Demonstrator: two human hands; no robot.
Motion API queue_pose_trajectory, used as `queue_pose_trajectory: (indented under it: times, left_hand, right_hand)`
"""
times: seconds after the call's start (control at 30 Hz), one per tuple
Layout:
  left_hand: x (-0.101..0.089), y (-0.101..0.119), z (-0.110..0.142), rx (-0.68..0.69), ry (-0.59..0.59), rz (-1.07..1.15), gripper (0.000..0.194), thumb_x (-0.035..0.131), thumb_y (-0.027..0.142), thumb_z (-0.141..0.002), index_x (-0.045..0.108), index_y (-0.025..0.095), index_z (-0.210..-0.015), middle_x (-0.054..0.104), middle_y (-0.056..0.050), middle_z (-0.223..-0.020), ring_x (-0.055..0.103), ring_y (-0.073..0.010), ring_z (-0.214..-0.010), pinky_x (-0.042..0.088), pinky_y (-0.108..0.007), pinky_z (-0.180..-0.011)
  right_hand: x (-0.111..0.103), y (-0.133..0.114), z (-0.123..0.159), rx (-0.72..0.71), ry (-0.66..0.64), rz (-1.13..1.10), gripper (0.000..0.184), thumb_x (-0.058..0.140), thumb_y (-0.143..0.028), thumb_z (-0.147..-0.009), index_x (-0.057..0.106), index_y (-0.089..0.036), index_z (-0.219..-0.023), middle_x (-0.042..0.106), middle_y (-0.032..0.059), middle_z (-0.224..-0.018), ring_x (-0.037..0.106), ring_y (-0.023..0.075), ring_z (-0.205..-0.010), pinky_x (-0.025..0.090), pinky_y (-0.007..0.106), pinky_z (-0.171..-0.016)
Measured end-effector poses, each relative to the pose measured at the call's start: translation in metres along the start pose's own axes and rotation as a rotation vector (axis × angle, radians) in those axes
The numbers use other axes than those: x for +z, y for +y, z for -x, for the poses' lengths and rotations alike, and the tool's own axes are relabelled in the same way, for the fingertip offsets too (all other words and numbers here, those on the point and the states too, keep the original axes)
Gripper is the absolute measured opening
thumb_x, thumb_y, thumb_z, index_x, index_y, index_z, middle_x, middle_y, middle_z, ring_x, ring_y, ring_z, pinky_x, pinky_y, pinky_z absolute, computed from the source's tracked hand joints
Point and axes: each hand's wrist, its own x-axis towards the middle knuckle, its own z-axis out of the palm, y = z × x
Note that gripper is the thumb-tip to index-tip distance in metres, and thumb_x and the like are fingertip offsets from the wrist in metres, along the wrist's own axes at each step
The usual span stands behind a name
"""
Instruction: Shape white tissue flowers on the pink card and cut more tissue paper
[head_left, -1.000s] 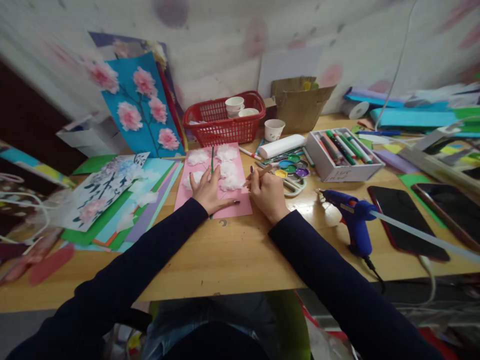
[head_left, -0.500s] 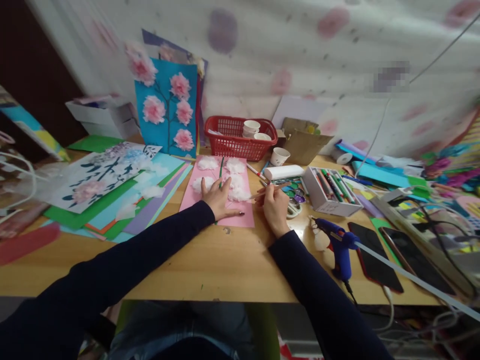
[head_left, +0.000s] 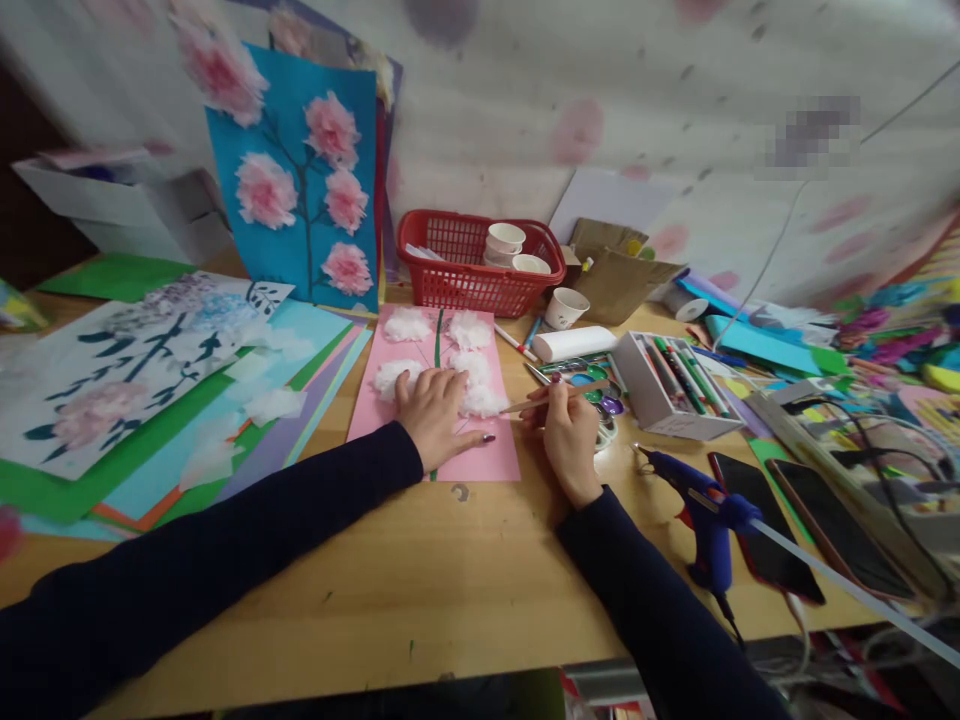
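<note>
A pink paper sheet (head_left: 491, 465) lies on the table with several white fluffy paper flowers (head_left: 407, 325) and a green stem (head_left: 438, 345) down its middle. My left hand (head_left: 433, 415) rests flat on the sheet, fingers spread over the stem and beside the flowers. Just right of the sheet, my right hand (head_left: 571, 440) pinches a thin wooden paintbrush (head_left: 525, 403). Its tip points left, at the edge of the lower right white flower (head_left: 480, 400); whether it touches I cannot tell. Behind that hand sits a partly hidden paint palette (head_left: 611, 405).
A blue glue gun (head_left: 709, 530) and two phones (head_left: 840, 525) lie at right, near a box of markers (head_left: 652, 400). A red basket (head_left: 480, 285) with paper cups stands behind. Coloured papers (head_left: 255, 450) cover the left; a blue flower picture (head_left: 292, 180) stands upright.
The whole view has shifted and come closer to the table. My left hand stays on the pink sheet, and my right hand keeps the paintbrush by the same flower.
</note>
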Motion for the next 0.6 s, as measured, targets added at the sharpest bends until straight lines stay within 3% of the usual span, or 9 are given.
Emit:
queue_pose_trajectory:
  times: [0.1, 0.2, 0.43, 0.6]
  left_hand:
    - [0.001, -0.002, -0.005, -0.071, 0.028, 0.004, 0.054, 0.056, 0.045, -0.077, 0.047, 0.020, -0.124, 0.052, -0.010, -0.127, 0.042, -0.0305, -0.114, 0.024, -0.051, -0.098]
    - [0.001, -0.003, -0.009, -0.088, 0.027, -0.002, 0.051, 0.055, 0.036, -0.077, 0.046, 0.021, -0.125, 0.053, -0.009, -0.125, 0.042, -0.0305, -0.112, 0.026, -0.050, -0.095]
    - [-0.004, -0.001, -0.011, -0.138, -0.021, 0.080, 0.047, 0.059, 0.033, -0.075, 0.052, 0.026, -0.121, 0.054, -0.007, -0.123, 0.043, -0.0291, -0.111, 0.026, -0.048, -0.096]
    - [-0.024, -0.006, -0.020, -0.139, -0.060, 0.197, 0.035, 0.058, 0.030, -0.077, 0.059, 0.027, -0.112, 0.059, -0.004, -0.114, 0.042, -0.0281, -0.112, 0.031, -0.044, -0.094]
  right_hand:
    - [0.000, -0.001, 0.000, 0.012, 0.025, 0.040, 0.051, 0.037, -0.058, -0.086, 0.059, -0.016, -0.069, 0.061, 0.0018, -0.048, 0.057, 0.0150, -0.041, 0.044, 0.025, -0.043]
    - [0.000, -0.001, 0.000, -0.024, 0.018, 0.106, 0.052, 0.034, -0.057, -0.088, 0.061, -0.016, -0.069, 0.061, 0.0016, -0.049, 0.058, 0.0148, -0.043, 0.045, 0.026, -0.047]
    - [-0.002, -0.003, 0.003, -0.006, 0.040, 0.099, 0.054, 0.033, -0.057, -0.088, 0.063, -0.015, -0.072, 0.061, 0.0018, -0.048, 0.059, 0.0149, -0.044, 0.046, 0.026, -0.049]
    - [-0.001, -0.014, 0.007, 0.002, 0.087, -0.024, 0.051, 0.036, -0.057, -0.087, 0.061, -0.016, -0.068, 0.058, 0.0002, -0.046, 0.057, 0.0137, -0.043, 0.046, 0.025, -0.048]
